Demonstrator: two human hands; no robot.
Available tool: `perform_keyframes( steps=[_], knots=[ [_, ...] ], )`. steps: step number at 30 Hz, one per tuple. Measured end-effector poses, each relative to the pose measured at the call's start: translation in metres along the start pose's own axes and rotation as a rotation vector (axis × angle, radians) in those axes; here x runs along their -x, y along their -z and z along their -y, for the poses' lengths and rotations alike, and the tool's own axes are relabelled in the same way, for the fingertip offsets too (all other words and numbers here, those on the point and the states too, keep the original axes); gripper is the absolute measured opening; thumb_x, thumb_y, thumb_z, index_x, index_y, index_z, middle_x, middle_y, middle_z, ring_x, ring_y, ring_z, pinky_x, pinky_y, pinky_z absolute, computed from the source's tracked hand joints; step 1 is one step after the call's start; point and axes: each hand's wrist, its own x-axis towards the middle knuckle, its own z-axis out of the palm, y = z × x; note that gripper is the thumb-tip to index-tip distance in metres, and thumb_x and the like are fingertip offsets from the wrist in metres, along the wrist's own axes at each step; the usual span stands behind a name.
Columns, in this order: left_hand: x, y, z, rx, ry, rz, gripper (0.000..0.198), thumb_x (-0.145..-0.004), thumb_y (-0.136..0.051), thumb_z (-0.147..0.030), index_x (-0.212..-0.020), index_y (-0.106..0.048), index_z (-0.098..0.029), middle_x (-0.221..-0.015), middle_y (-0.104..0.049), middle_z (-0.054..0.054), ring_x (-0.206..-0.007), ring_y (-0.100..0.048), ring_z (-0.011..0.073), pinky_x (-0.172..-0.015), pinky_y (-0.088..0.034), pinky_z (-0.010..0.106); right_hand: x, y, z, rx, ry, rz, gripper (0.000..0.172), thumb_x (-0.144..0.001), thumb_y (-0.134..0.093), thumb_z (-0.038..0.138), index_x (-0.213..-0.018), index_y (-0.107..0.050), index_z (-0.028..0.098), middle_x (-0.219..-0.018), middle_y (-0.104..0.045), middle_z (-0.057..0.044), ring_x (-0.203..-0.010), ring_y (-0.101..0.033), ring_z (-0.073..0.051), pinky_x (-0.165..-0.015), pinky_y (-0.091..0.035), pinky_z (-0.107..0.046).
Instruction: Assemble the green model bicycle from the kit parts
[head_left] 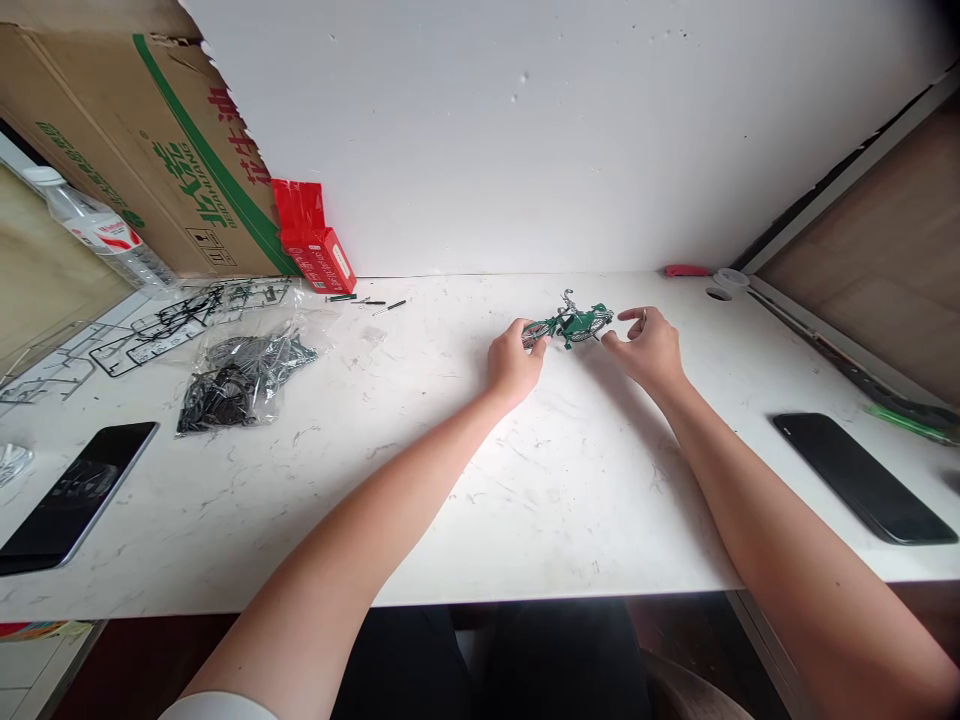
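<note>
A small green model bicycle [577, 324] stands on the white marbled table, its handlebar up and its wheels at left and right. My left hand [517, 360] pinches the wheel at the left end between thumb and fingers. Just beyond the right end of the model, my right hand [646, 345] is held with thumb and forefinger apart, and nothing shows between them.
Clear bags of dark parts [247, 375] and black sprues [187, 320] lie at left, near a red box [319, 250], a carton [135, 150] and a bottle [105, 230]. Phones lie at left [79, 495] and right [862, 475]. A red tool [687, 271] is at the back.
</note>
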Motion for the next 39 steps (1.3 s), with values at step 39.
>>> perform_keyframes(
  steps=[39],
  knots=[
    [0.003, 0.002, -0.009, -0.071, 0.008, 0.080, 0.016, -0.092, -0.078, -0.020, -0.104, -0.069, -0.027, -0.110, -0.082, 0.004, -0.105, -0.077, 0.0264, -0.102, -0.056, 0.042, -0.002, -0.018, -0.007, 0.153, -0.011, 0.083, 0.019, -0.084, -0.071, 0.043, -0.082, -0.069, 0.024, -0.071, -0.063, -0.005, -0.067, -0.055, -0.023, -0.059, -0.037, -0.036]
  ],
)
